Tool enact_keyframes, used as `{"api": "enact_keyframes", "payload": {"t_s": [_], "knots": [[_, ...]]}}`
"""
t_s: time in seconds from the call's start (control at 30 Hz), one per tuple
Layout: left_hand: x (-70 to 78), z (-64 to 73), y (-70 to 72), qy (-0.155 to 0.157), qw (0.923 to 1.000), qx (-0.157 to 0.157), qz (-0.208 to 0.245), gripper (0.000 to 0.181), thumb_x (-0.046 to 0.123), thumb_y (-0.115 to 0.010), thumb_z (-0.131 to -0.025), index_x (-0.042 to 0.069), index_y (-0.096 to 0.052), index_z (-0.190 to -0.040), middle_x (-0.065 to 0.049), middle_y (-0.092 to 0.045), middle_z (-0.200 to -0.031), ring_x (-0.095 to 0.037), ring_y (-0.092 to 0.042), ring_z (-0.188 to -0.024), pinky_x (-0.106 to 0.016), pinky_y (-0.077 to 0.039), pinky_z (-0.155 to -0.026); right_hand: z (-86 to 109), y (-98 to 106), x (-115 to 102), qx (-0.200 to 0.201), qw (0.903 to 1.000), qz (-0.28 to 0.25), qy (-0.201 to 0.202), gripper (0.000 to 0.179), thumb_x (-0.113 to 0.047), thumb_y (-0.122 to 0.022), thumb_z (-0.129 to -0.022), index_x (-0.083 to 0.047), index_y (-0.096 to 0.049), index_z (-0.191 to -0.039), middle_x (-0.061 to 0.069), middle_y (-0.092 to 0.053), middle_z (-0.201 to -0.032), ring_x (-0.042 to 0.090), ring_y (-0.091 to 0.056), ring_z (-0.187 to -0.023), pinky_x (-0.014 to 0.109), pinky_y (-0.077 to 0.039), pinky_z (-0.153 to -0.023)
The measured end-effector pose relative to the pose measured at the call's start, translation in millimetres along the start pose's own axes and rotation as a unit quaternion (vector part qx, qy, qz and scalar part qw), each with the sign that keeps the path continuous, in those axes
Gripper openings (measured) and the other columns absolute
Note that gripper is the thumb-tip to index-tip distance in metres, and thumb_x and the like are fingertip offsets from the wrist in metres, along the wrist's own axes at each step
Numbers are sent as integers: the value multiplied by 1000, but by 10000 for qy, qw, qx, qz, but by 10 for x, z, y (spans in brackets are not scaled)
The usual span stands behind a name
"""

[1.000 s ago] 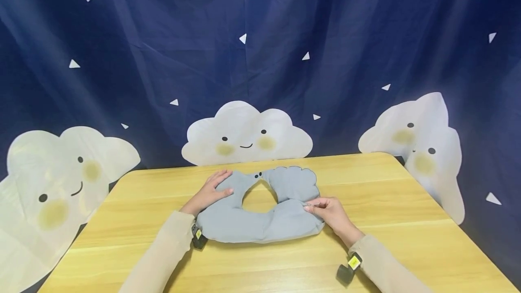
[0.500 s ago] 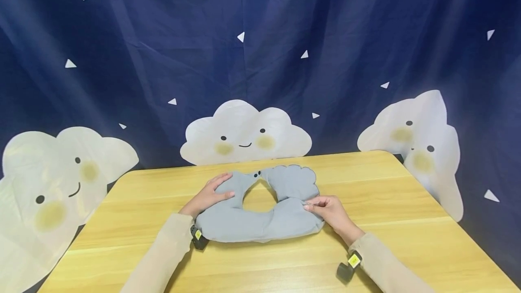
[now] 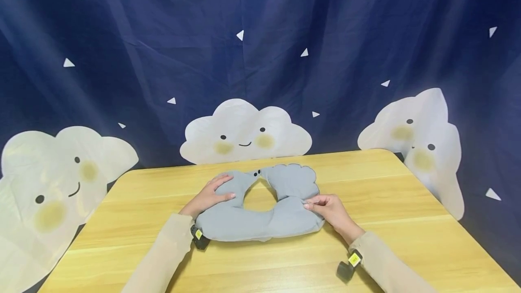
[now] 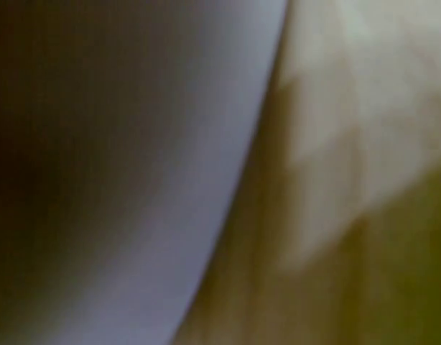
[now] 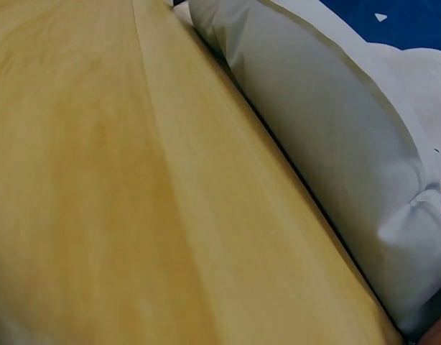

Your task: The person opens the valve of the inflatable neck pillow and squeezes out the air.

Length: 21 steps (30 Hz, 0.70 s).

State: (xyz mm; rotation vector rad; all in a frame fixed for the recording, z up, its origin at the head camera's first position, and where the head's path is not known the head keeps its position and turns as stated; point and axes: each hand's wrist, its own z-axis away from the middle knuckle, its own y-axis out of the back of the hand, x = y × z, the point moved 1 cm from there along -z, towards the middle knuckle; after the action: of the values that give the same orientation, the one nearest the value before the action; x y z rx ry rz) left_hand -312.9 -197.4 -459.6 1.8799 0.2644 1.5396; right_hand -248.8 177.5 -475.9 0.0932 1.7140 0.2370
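Observation:
A grey U-shaped neck pillow (image 3: 240, 225), puffed up, lies on the table with its opening in the middle. Two dark snap-like dots show at its far edge, and its far right lobe has a scalloped outline. My left hand (image 3: 209, 198) rests on the pillow's left side, thumb apart from the fingers. At the right edge, my right hand (image 3: 331, 211) pinches a small bit of the pillow between thumb and fingers; the pinched part is mostly hidden. The left wrist view is blurred and filled by the pillow's pale side (image 4: 199, 187). Creases gather near the right hand in the right wrist view.
The wooden table (image 3: 407, 238) extends around the pillow. Behind it hangs a dark blue curtain (image 3: 277, 71) printed with white triangles and smiling clouds. A small black camera (image 3: 346, 271) is strapped to the right wrist, another (image 3: 199, 241) to the left.
The head view has tilted very slightly. Both hands keep their places on the neck pillow, with no clear movement.

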Motion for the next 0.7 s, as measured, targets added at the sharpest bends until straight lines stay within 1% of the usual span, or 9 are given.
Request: {"api": "enact_keyframes", "payload": {"t_s": [0.2,0.33,0.5,0.7], "knots": [[1,10,-6,142,9999,-28,-37,71,41,-72,-81,19,-44,-142,-7,-29,-153,-32,-15,-142,-59,-13,-111,2,7,0,-41,10000,-21,23,18,-7,-76,-77,7,-72,-88,11,-72,-82,11,-63,-76,22,-50,-73],[-1,17,-6,156,9998,-6,-121,71,42,-72,-80,20,-44,-142,-5,-29,-153,-30,-15,-143,-58,-13,-112,-5,8,8,-35,10000,-29,-35,19,-8,-76,-77,7,-72,-88,11,-72,-82,11,-63,-76,22,-51,-73],[-12,14,-7,18,9997,26,-226,70,41,-72,-81,18,-45,-141,-7,-30,-152,-32,-17,-142,-59,-14,-111,-11,7,15,-20,10000,-33,-74,20,-8,-77,-76,7,-72,-89,11,-72,-83,12,-63,-77,22,-50,-74],[-35,1,-33,-104,9998,108,-100,68,35,-73,-82,14,-46,-140,-12,-31,-151,-36,-18,-141,-61,-12,-110,-6,17,31,-42,10000,-27,-24,20,-8,-76,-77,7,-71,-89,10,-72,-83,12,-63,-77,22,-50,-74]]}}
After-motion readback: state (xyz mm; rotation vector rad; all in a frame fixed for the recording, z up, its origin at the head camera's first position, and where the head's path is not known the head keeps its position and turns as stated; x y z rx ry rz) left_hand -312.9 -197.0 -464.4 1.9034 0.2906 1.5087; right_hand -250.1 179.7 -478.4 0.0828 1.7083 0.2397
